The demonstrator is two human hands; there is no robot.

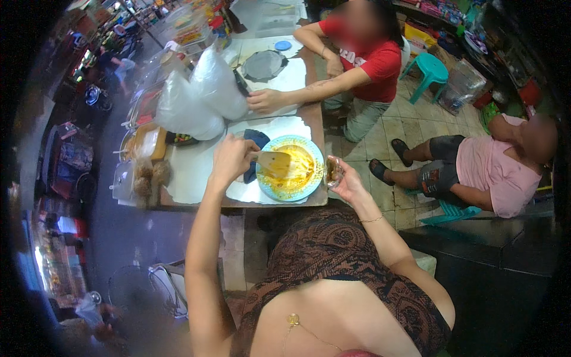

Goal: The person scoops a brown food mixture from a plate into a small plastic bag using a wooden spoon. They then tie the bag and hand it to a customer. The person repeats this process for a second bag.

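My left hand (235, 157) grips the handle of a flat, pale spatula (274, 159). Its blade rests over a light-blue plate (317, 167), which is smeared with yellow-orange sauce (298, 173). At the table's right edge, just beyond the plate, my right hand (351, 182) holds a small clear plastic container (332, 172) with something brown inside. A dark blue cloth (255, 139) lies partly behind the plate and my left hand.
Puffed clear plastic bags (192, 100) stand on the paper-covered table (192, 178). A person in a red shirt (383, 67) reaches an arm across the table. Food containers (149, 140) line the left side. Another person (486, 169) sits at right, near a teal stool (428, 69).
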